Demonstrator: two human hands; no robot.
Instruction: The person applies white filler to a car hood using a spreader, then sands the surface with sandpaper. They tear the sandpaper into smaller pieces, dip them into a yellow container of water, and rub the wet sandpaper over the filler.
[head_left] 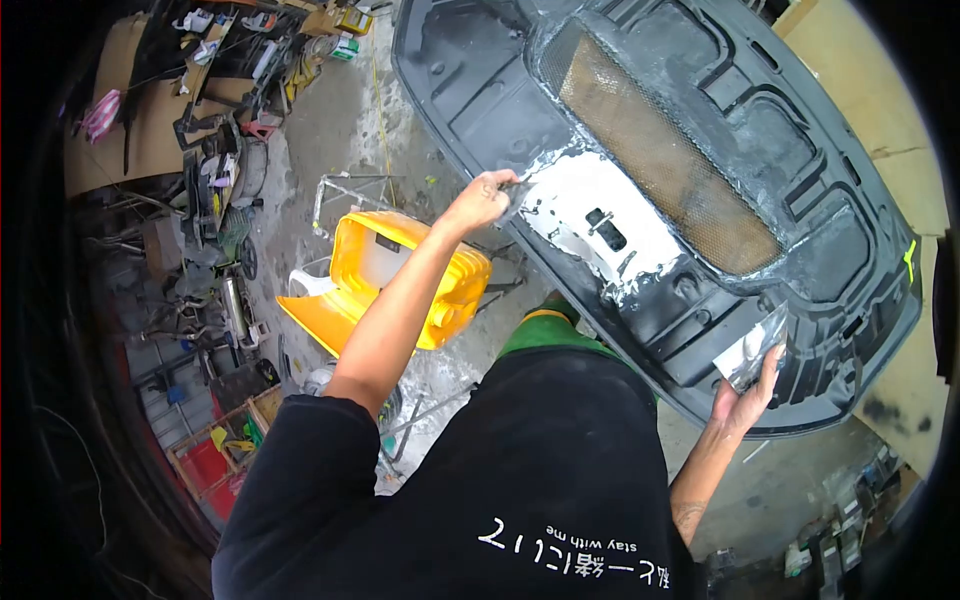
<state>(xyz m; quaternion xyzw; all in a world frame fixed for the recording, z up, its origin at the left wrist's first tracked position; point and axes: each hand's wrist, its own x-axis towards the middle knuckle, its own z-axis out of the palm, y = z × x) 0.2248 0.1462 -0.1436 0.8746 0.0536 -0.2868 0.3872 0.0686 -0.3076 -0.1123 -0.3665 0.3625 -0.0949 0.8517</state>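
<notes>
Yellow container (457,300) partly behind left forearm (412,290), near panel (480,100)

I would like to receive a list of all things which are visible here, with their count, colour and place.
Moulded panel: one, dark grey, ahead and right
Mesh: one, brownish, set in panel
Patch: one, white, on panel, around a small opening
Tape: one, bright yellow, panel's far-right edge
Plastic shell: one, yellow-orange, left of panel
Metal frame: at least one, grey, beside shell
Piled parts: too many to count, mixed colours, far left
Plate: one, silvery with white material, right hand
Shirt: one, black, on person
Hands: two, bare; left near patch, right holding plate
</notes>
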